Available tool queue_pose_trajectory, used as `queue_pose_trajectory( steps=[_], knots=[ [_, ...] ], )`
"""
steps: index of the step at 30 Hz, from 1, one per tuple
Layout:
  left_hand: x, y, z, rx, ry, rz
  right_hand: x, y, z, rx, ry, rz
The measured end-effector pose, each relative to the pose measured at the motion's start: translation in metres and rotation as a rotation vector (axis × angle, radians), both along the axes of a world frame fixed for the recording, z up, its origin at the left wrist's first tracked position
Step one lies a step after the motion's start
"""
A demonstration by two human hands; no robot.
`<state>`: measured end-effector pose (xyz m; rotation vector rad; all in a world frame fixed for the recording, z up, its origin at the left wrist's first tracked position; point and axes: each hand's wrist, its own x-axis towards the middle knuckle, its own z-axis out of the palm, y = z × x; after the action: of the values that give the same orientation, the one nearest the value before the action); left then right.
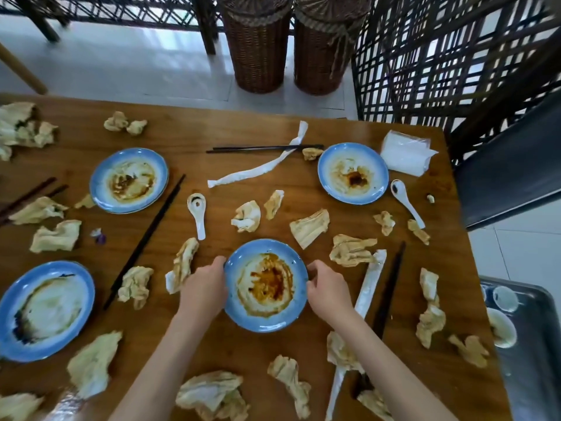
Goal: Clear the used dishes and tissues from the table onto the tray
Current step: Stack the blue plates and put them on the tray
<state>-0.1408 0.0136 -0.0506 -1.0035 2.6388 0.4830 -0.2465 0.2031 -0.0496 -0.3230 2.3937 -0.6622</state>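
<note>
- Gripping the round blue ceramic plate smeared with orange-brown sauce (pixel 265 285), you are working with both hands: your left hand (pixel 204 285) is curling its fingers over the plate's left rim, your right hand (pixel 326 288) is curling over the right rim.
- Plate is sitting at the near middle of the brown wooden table (pixel 194 132); whether it is lifting off the wood yet, you cannot tell.
- Tray: the grey metal tray (pixel 529 375) is waiting off the table's right edge, already carrying a few small white cups or bowls (pixel 502 328), so clearing is looking barely begun.
- Still left, dishes: a second sauce-stained blue plate at far left (pixel 129 180), a third at far right (pixel 353 173), a fourth at the near left edge (pixel 45 309).
- Still left, utensils: two white ceramic spoons (pixel 197 212), (pixel 405 200), plus dark chopsticks (pixel 145 238) lying loose in several spots.
- Still left, paper: many crumpled, yellow-stained tissues (pixel 309 226) are lying scattered all over the tabletop, along with long white paper chopstick sleeves (pixel 258 170).
- A clear packet of white napkins (pixel 406 153) is resting at the far right corner.
- Judgement: most of the job is remaining.
</note>
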Motion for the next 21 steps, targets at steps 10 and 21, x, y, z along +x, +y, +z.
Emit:
queue_pose_trajectory(
  steps=[10,21],
  knots=[
    [-0.018,0.002,0.005,0.099,0.2,0.068,-0.012,0.005,0.005,-0.115,-0.003,-0.132],
    [-0.169,0.01,0.015,0.105,0.357,-0.07,-0.133,0.018,0.022,-0.173,0.184,-0.32]
  ],
)
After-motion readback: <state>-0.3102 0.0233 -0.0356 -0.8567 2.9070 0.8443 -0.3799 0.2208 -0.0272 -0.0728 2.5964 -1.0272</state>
